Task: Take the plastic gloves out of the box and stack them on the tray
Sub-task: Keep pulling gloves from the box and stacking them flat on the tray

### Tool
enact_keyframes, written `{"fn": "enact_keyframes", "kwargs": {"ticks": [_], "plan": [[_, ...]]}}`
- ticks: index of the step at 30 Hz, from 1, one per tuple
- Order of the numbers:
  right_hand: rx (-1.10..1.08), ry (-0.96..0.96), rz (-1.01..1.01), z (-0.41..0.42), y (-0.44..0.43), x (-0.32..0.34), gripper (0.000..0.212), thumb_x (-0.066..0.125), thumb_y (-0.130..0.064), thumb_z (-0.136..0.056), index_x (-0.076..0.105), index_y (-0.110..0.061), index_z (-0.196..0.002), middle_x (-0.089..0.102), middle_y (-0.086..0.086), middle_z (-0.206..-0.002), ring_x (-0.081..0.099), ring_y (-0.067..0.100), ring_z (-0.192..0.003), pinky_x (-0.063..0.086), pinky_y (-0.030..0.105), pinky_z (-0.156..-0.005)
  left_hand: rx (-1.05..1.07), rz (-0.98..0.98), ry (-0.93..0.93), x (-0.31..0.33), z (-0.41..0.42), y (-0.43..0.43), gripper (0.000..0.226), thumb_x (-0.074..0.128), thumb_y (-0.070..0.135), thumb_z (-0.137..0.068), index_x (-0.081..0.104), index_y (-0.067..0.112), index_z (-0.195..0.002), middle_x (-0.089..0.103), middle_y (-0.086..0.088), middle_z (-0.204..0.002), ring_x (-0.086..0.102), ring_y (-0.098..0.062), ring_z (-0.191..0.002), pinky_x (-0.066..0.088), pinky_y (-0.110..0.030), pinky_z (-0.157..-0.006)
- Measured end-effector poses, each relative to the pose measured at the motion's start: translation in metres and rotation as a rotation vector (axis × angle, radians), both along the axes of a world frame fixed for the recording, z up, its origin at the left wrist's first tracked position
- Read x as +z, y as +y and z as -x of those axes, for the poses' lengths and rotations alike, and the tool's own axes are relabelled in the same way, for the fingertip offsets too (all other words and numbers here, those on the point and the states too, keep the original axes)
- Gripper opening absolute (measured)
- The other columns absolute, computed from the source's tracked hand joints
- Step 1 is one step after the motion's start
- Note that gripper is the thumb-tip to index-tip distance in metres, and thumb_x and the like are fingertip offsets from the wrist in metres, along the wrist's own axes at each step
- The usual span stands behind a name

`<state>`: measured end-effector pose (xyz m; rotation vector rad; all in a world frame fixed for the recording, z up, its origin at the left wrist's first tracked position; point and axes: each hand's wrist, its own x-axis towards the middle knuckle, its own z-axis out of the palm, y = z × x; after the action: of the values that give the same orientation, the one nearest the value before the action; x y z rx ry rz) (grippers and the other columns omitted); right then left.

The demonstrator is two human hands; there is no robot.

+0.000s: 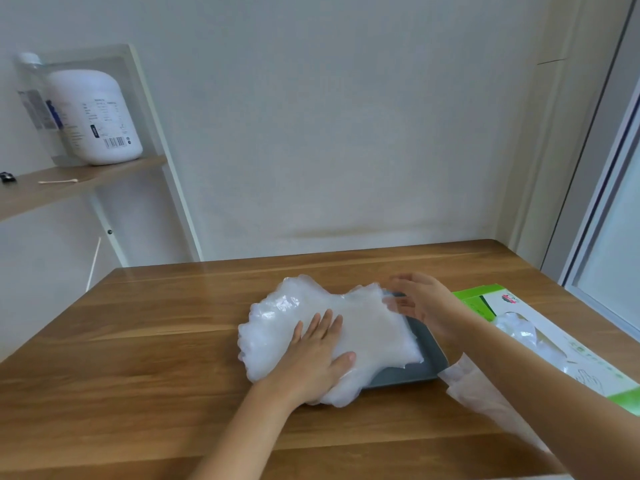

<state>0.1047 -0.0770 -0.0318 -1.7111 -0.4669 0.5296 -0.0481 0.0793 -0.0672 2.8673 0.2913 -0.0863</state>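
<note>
A thick stack of plastic gloves [363,327] lies on a grey tray [431,355] near the middle of the wooden bench [156,375]; the stack is wider than the tray and spills over its left edge onto the wood, so only the tray's right and near rims show. The left hand [318,355] lies flat on the near left part of the stack, fingers straight and close together, thumb spread to the right, pressing down. The right hand [420,303] is at the stack's far right end, fingers extended and apart, holding nothing; it is blurred, and I cannot tell whether it touches the plastic. Just right of the tray lies the green and white box [571,355], flat, with more crumpled gloves [519,330] showing in its opening; a single loose glove [485,400] lies on the bench under the right forearm. On the wall shelf [69,185] at the left stand a white jar [97,116] and a clear bottle [34,98]; a cotton swab [57,181] lies in front of them.
</note>
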Motion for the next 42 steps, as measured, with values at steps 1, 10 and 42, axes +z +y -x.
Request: {"fn": "enact_keyframes", "kwargs": {"ticks": [1,10,42], "plan": [[-0.063,0.099,-0.029,0.000,0.005,0.001,0.041,0.058,-0.030,-0.093,0.052,-0.005,-0.125,0.060,0.012,-0.115,0.065,0.022,-0.099,0.055,0.029,-0.083,0.008,0.011,-0.005,-0.001,0.000,0.000,0.065,0.027,0.047,-0.103,-0.007,0.026,-0.154,-0.013,0.006,-0.161,-0.015,-0.008,-0.147,-0.015,-0.027,-0.113],[0.033,-0.026,0.290,0.010,0.037,0.010,0.055,0.074,-0.016,-0.082,0.046,-0.005,-0.128,0.072,0.004,-0.081,0.065,0.008,-0.059,0.050,0.018,-0.051,0.155,0.201,-0.389,0.029,0.001,0.007,0.051,0.028,0.031,-0.106,0.016,0.021,-0.154,0.015,0.006,-0.161,0.007,-0.008,-0.148,0.002,-0.023,-0.118],[0.338,-0.324,0.330,-0.022,0.047,0.009,0.037,0.080,-0.023,-0.076,0.061,-0.014,-0.106,0.074,0.003,-0.087,0.070,0.011,-0.073,0.056,0.025,-0.073,-0.150,-0.025,-0.415,0.011,-0.006,-0.012,0.027,0.045,0.024,-0.101,0.067,0.018,-0.114,0.063,0.003,-0.115,0.056,-0.010,-0.103,0.043,-0.020,-0.092]]}}
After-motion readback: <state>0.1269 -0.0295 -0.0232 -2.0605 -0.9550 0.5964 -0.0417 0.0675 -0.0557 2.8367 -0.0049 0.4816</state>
